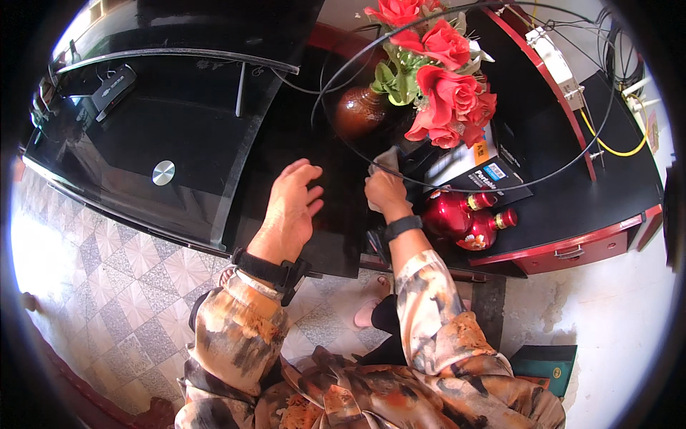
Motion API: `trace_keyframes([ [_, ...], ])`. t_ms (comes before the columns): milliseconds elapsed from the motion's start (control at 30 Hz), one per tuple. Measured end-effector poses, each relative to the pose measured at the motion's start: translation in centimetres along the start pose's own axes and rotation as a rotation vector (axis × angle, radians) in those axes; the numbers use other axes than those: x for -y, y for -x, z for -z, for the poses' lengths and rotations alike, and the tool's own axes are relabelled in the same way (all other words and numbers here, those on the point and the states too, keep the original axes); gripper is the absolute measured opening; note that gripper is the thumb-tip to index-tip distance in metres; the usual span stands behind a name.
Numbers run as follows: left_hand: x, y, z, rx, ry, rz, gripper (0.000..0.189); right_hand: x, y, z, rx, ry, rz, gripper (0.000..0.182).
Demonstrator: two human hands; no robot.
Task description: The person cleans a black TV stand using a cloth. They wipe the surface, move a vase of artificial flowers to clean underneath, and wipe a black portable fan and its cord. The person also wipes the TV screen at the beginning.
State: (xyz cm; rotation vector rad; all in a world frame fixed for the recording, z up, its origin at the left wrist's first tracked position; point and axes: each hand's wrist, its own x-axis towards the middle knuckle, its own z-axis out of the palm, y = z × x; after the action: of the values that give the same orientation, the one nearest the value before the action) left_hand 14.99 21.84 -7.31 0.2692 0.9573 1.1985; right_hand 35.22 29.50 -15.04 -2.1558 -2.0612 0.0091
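My right hand [387,190] grips a pale, crumpled cloth or tissue [387,159] over the black cabinet top, just in front of a black-and-white printed box [466,166]. Fingers apart and holding nothing, my left hand [295,201] is above the dark glossy surface [295,134]. Beyond both hands a round brown vase [360,111] stands with red artificial roses [450,91] leaning to the right. Two shiny red bottles [455,220] with gold-banded necks are beside my right wrist. What my right palm covers is hidden.
A loose black cable [343,69] loops over the vase and box. At left, a black glass-topped stand [182,128] bears a small black device [113,91] and a silver disc [163,173]. A white router-like device [554,64] with wires sits at right. A green box [544,364] is on the floor.
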Motion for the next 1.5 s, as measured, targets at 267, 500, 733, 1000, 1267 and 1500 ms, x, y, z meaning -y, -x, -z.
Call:
trace_keyframes([
  [267,-2.8,0.6,1.2,0.155,-0.209,-0.676,0.03,9.0,2.9,0.5,0.094,-0.014,0.54,0.038],
  [500,-7.4,2.4,4.4,-0.037,0.099,-0.999,0.027,9.7,4.2,1.4,0.216,-0.162,0.735,0.038],
  [733,-5.5,2.0,3.8,0.038,-0.038,-0.89,0.03,15.0,6.0,-0.9,0.028,-0.142,0.812,0.018],
  [1000,-1.9,2.8,1.7,0.559,-0.183,-0.409,0.03,0.1,13.8,2.5,0.172,-0.28,0.731,0.028],
  [1267,7.1,4.0,-1.1,0.938,-1.095,-0.072,0.035,-8.6,14.4,2.9,0.084,0.04,0.057,0.025],
  [1500,14.2,-0.7,-6.4,0.343,-1.351,-0.538,0.061,-9.0,16.6,3.2,0.073,-0.278,0.364,0.02],
])
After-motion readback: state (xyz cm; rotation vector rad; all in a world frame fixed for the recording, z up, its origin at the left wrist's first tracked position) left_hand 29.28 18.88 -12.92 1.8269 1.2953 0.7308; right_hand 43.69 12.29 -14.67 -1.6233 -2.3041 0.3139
